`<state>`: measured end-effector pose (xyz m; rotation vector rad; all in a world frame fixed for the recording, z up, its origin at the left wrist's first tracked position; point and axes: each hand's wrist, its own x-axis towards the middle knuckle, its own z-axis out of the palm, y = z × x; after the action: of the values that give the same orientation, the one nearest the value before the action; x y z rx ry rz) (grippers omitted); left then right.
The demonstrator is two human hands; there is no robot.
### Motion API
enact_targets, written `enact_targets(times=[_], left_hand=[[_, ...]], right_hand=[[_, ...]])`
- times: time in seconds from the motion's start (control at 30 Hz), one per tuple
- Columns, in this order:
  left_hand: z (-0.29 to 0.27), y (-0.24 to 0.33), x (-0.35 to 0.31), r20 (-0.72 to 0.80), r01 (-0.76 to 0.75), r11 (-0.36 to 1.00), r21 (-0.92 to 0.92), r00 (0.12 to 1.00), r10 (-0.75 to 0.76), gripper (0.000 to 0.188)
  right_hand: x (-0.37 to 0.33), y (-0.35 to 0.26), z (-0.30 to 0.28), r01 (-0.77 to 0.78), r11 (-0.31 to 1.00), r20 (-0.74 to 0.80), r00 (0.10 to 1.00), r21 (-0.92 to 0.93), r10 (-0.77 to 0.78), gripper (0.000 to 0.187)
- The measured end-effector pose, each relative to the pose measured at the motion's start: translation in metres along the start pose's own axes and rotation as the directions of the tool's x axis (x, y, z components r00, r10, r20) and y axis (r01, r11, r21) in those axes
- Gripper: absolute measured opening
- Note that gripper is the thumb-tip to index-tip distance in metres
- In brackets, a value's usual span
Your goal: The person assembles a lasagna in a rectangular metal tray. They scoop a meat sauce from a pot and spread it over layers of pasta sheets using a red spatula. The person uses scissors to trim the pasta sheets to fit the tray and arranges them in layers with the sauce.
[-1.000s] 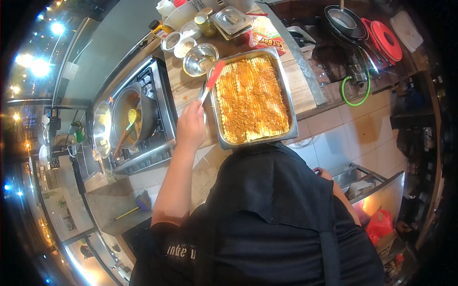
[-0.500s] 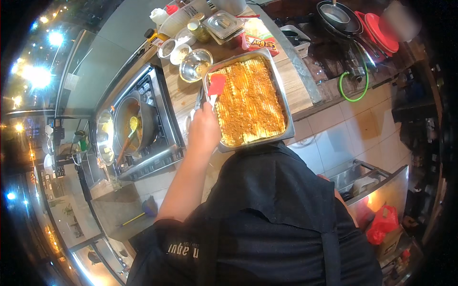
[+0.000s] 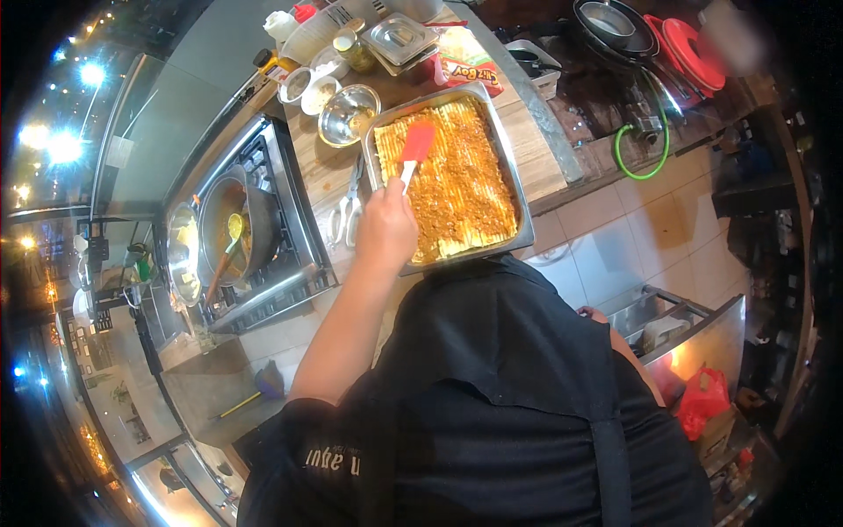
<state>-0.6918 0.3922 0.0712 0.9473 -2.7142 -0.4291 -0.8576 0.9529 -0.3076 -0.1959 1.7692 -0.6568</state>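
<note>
My left hand [image 3: 387, 221] is closed round the white handle of a spatula with a red blade [image 3: 419, 140]. The blade is over the upper left part of a deep metal tray [image 3: 526, 230], at or just above the food. Inside the tray, ridged yellow strips that look like pasta lie under a patchy orange-brown sauce [image 3: 452, 189]. Scissors [image 3: 348, 209] with pale handles rest left of the tray. At the right side of my apron, a little of my right hand [image 3: 594, 314] shows; its fingers are mostly hidden.
Beyond the tray stand a metal bowl [image 3: 349, 116], small bowls, jars, a lidded metal container [image 3: 399, 42] and a red packet [image 3: 465, 66]. A big pot [image 3: 255, 224] with a ladle in it sits on the stove at left. Pans [image 3: 615, 31] and red plates [image 3: 689, 53] are at far right.
My left hand has moved the spatula rightward and slightly up, from the tray's left edge over the sauce. The view has shifted a little, and part of my right hand now shows.
</note>
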Motion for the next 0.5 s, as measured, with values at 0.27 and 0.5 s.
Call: enact_targets(times=[0.27,0.5], left_hand=[[-0.070,-0.048,-0.083,0.322,-0.297,0.955,-0.016,0.902,0.286,0.019],[-0.060,-0.116,-0.038,0.283,-0.412,0.911,-0.030,0.870,0.403,0.030]], right_hand=[[0.008,0.002,0.005,0.112,0.991,0.008,0.994,-0.071,-0.112,0.037],[0.037,0.098,-0.004,-0.069,0.959,0.093,0.995,0.274,0.045,0.044]])
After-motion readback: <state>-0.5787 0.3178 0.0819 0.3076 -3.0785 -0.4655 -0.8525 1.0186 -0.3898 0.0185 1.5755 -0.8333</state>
